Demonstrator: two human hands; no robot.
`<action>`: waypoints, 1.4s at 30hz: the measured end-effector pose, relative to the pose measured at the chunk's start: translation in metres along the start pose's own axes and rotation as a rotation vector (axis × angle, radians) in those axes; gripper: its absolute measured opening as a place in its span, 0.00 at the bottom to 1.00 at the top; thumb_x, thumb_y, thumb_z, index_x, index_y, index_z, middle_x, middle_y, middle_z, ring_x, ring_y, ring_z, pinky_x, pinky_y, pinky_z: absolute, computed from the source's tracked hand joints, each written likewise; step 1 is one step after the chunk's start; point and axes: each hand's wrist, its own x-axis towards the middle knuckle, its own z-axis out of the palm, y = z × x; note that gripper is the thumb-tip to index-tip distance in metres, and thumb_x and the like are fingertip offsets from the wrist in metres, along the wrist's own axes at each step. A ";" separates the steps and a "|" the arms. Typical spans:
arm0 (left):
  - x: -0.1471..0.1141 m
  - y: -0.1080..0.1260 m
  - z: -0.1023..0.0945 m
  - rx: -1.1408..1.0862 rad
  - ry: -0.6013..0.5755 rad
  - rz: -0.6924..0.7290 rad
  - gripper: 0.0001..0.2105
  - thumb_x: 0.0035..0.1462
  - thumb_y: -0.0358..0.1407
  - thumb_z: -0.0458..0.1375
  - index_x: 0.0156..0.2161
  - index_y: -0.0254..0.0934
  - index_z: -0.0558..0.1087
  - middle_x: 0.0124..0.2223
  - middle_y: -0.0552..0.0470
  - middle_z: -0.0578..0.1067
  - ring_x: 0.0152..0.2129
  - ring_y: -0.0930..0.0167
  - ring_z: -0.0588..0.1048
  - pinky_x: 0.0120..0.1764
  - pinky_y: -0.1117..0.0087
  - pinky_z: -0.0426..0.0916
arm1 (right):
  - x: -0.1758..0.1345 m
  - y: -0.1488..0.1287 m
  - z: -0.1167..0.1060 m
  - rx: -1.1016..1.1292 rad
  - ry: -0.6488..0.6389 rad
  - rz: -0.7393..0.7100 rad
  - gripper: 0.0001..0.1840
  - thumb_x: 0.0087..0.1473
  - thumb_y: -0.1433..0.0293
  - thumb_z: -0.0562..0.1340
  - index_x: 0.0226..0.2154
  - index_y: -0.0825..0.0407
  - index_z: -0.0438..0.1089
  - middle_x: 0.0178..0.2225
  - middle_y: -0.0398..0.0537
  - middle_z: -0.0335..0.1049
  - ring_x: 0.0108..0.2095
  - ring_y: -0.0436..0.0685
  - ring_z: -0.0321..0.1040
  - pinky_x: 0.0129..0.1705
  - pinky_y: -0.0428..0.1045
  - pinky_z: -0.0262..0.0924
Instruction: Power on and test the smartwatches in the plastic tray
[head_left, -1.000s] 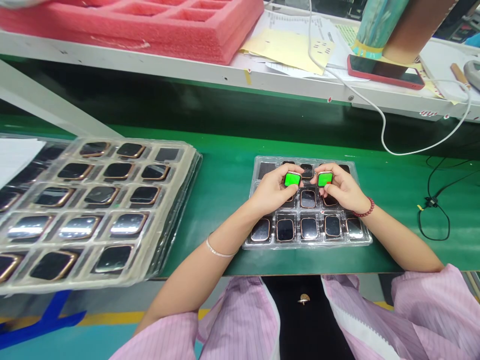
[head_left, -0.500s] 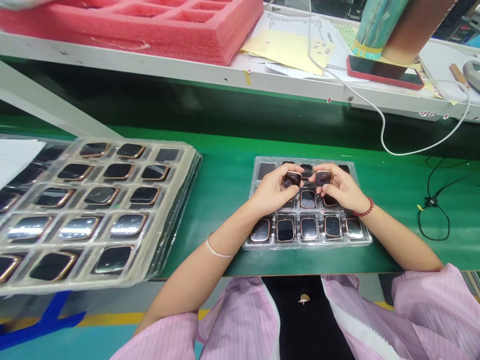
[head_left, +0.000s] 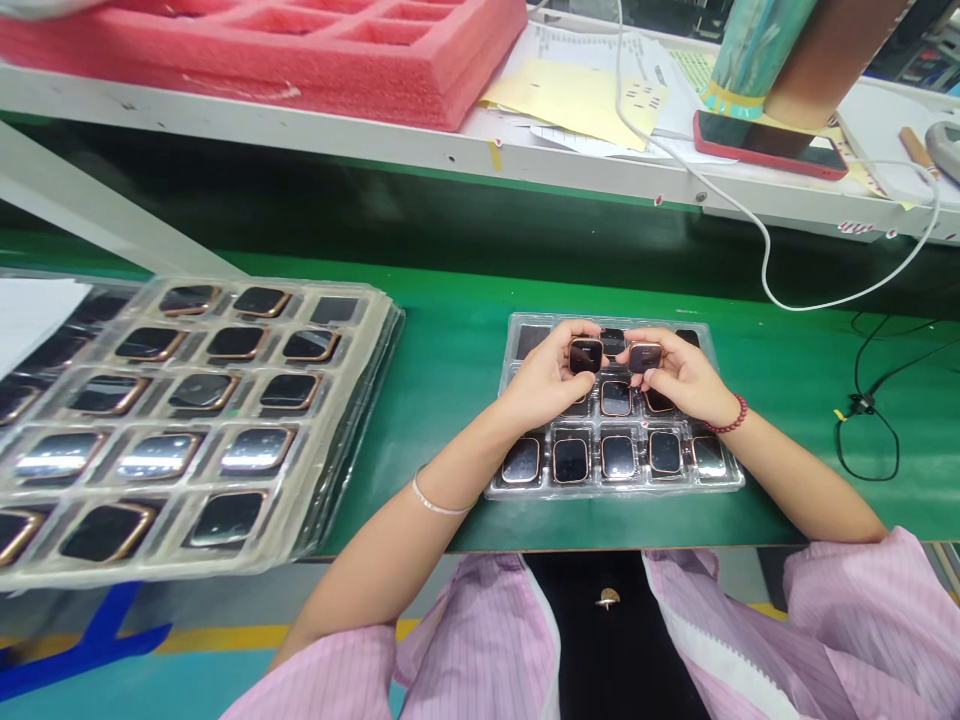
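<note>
My left hand (head_left: pixel 553 372) grips a smartwatch body (head_left: pixel 586 356) with a dark screen and gold-coloured rim, its thumb at the lower edge. A second, matching smartwatch body (head_left: pixel 645 357) is held in my right hand (head_left: pixel 684 377), the thumb below its screen. Both are tilted face-up toward me, side by side and apart. Beneath the hands lies a clear plastic tray (head_left: pixel 615 490) with more such watch bodies in its pockets, among them one in the middle (head_left: pixel 616 398) and a front row. My hands hide part of the tray's back rows.
Stacked clear trays (head_left: pixel 285 540) of watch bodies stand at the left, beside white paper (head_left: pixel 37 315). On the shelf (head_left: pixel 420 140) above are pink foam (head_left: pixel 465 80), papers (head_left: pixel 570 100) and a red-edged phone (head_left: pixel 769 145). A white cable (head_left: pixel 765 260) hangs down; a black cable (head_left: pixel 840 430) lies right.
The watch body in my left hand has tipped more upright, and my left thumb has shifted off its screen toward the lower edge. My right hand has barely moved.
</note>
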 end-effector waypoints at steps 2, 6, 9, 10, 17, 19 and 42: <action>0.000 -0.001 0.000 -0.025 -0.007 -0.016 0.29 0.45 0.25 0.61 0.55 0.38 0.63 0.43 0.48 0.77 0.41 0.67 0.77 0.37 0.71 0.70 | 0.000 0.000 0.000 0.006 0.001 0.010 0.27 0.55 0.76 0.64 0.57 0.48 0.64 0.48 0.51 0.75 0.35 0.52 0.76 0.40 0.51 0.75; 0.001 -0.003 -0.001 -0.055 -0.009 -0.021 0.29 0.45 0.25 0.62 0.55 0.39 0.63 0.45 0.48 0.76 0.42 0.68 0.77 0.37 0.72 0.70 | 0.000 -0.001 0.001 0.010 0.000 0.021 0.28 0.57 0.70 0.66 0.59 0.46 0.62 0.50 0.53 0.74 0.37 0.54 0.75 0.40 0.52 0.75; 0.000 -0.003 0.000 -0.057 -0.007 -0.011 0.28 0.46 0.25 0.63 0.54 0.39 0.64 0.46 0.48 0.75 0.41 0.69 0.77 0.37 0.73 0.70 | 0.000 -0.002 0.001 0.014 -0.003 0.011 0.29 0.58 0.69 0.66 0.60 0.46 0.61 0.49 0.53 0.73 0.40 0.55 0.74 0.41 0.52 0.74; 0.000 -0.002 0.000 -0.063 -0.005 -0.011 0.28 0.46 0.25 0.63 0.54 0.39 0.65 0.46 0.48 0.75 0.41 0.69 0.77 0.37 0.72 0.70 | 0.001 -0.002 0.001 0.024 0.000 0.011 0.29 0.58 0.69 0.66 0.60 0.46 0.61 0.49 0.52 0.73 0.41 0.55 0.74 0.41 0.51 0.74; 0.002 0.008 -0.009 -0.354 -0.019 -0.082 0.31 0.43 0.31 0.71 0.55 0.37 0.68 0.46 0.48 0.77 0.32 0.73 0.77 0.33 0.73 0.70 | 0.003 -0.005 -0.007 0.282 0.025 0.082 0.38 0.54 0.68 0.70 0.63 0.42 0.57 0.53 0.49 0.71 0.34 0.49 0.72 0.33 0.45 0.73; 0.003 0.010 -0.013 -0.428 -0.016 -0.119 0.33 0.42 0.34 0.72 0.55 0.37 0.69 0.44 0.49 0.78 0.25 0.77 0.74 0.25 0.76 0.65 | 0.004 -0.005 -0.011 0.336 0.044 0.131 0.37 0.53 0.67 0.71 0.62 0.44 0.59 0.52 0.49 0.73 0.32 0.48 0.72 0.33 0.45 0.73; 0.001 0.005 -0.001 -0.198 -0.087 -0.202 0.31 0.45 0.27 0.68 0.56 0.35 0.65 0.39 0.49 0.79 0.30 0.69 0.81 0.26 0.75 0.71 | 0.006 -0.006 -0.005 0.373 0.019 0.168 0.32 0.50 0.68 0.72 0.55 0.48 0.62 0.46 0.49 0.76 0.31 0.49 0.74 0.32 0.45 0.73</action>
